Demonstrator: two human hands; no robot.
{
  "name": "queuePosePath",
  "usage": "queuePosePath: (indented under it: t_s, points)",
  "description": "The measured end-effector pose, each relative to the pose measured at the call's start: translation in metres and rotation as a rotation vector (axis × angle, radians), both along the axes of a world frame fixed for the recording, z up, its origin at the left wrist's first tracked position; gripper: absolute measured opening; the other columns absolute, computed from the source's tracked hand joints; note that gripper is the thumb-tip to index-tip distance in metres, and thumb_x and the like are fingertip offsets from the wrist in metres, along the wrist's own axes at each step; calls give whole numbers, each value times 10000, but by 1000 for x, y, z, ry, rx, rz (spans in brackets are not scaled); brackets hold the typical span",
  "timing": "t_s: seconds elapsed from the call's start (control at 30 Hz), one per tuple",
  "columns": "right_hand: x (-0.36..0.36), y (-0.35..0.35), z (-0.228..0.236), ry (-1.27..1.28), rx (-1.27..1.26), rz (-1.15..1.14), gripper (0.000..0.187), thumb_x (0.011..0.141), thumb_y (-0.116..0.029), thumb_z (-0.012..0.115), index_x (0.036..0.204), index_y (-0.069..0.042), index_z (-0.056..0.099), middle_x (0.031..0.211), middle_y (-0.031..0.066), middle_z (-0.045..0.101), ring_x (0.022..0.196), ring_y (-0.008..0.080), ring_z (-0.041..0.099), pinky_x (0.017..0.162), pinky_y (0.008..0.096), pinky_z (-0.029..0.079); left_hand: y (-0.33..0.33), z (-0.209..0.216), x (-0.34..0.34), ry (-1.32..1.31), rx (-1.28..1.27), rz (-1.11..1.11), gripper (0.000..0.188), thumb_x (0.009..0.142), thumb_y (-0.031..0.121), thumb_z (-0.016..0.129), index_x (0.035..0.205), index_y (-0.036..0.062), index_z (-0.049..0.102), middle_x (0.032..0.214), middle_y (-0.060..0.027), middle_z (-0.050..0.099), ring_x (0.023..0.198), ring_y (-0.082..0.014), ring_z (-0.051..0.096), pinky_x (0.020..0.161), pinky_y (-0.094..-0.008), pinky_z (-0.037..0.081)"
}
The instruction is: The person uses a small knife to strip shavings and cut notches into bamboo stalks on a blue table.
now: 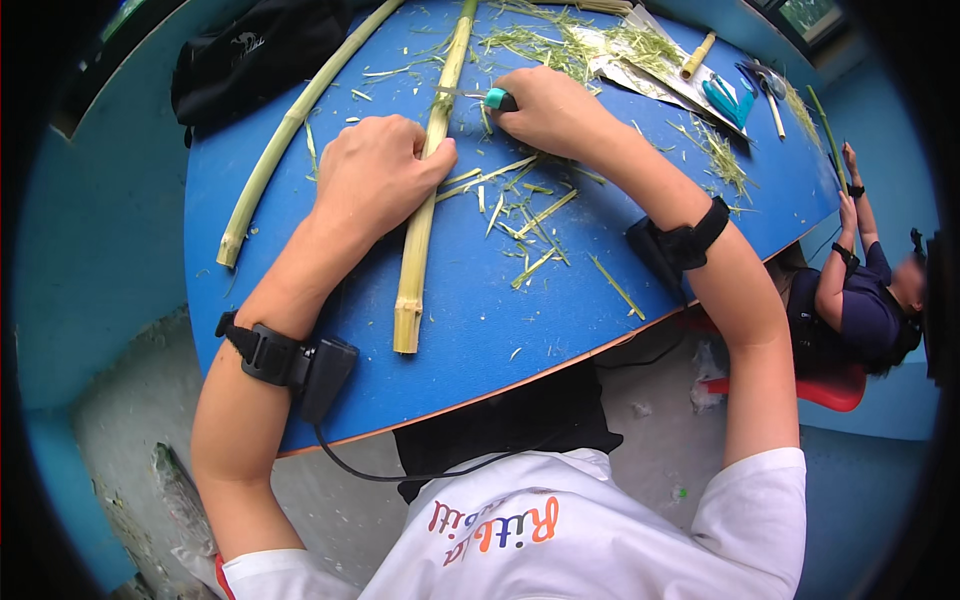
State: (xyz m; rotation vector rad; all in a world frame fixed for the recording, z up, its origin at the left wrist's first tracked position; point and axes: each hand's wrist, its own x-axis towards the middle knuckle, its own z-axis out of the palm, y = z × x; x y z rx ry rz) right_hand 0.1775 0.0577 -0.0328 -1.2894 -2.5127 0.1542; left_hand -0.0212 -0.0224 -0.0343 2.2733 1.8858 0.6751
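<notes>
**Left hand [378, 170] is clamping a stalk [416, 265], right hand [545, 105] is holding a knife [501, 100]**

So the left hand is closing in a loose fist over the pale green stalk, thumb pressing along its side and fingers curling under, so I can't tell how they're sitting beneath. The right hand is wrapping round the teal-and-black handle, and the thin blade is reaching across to the stalk, just past the left knuckles.

The stalk is lying lengthwise on the blue desk [480, 375], its cut end pointing back toward the person. A second stalk [281, 138] is resting off to the left, near a black bag [255, 65]. Green shavings [535, 225] are littering the right side, and more are piling on some paper [690, 88] at the far end, where a short cut piece [698, 56] is lying too.

Black straps [268, 354] are circling both forearms. Over on the right, a co-worker in a dark top [868, 315] is holding another green stalk [829, 135].
</notes>
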Motion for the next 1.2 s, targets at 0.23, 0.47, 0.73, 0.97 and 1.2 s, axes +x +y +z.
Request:
queuePosePath:
  t_s: [0.23, 0.47, 0.73, 0.97, 1.2]
  points:
    - [-9, -19, 14, -188, 18, -40, 210, 779, -169, 604, 838, 18, 679, 839, 231, 685, 826, 395, 676, 757, 483, 544, 2, -4, 1, -55, 7, -29, 443, 835, 401, 621, 673, -5, 692, 560, -176, 582, 550, -340, 600, 540, -410, 459]
    - [-2, 17, 9, -238, 126, -159, 221, 787, -172, 608, 825, 32, 684, 817, 242, 679, 810, 411, 675, 739, 493, 544, -2, -1, 7, -1, 4, -32, 402, 777, 380, 592, 711, 2, 713, 647, -214, 632, 649, -389, 656, 639, -456, 535]
    - [31, 34, -7, -17, 124, -241, 248, 819, -191, 585, 856, 42, 660, 794, 263, 655, 802, 434, 648, 755, 491, 510, -9, 3, 16, -22, -54, -73, 403, 761, 375, 598, 698, -9, 704, 615, -208, 624, 612, -389, 649, 610, -445, 538]
    - [16, 11, 17, 107, -201, -48, 254, 843, -191, 622, 815, 60, 597, 713, 242, 600, 669, 406, 584, 651, 473, 455, -12, -2, 12, -45, -44, -72, 398, 768, 376, 617, 697, -6, 704, 589, -195, 600, 581, -367, 628, 577, -437, 506]
    - [25, 0, 13, -66, -114, 29, 218, 814, -170, 611, 808, 48, 621, 745, 244, 620, 710, 419, 605, 671, 474, 472, -15, 4, 14, -39, -98, -37, 392, 781, 374, 599, 721, 5, 718, 617, -194, 624, 625, -369, 654, 628, -436, 539]
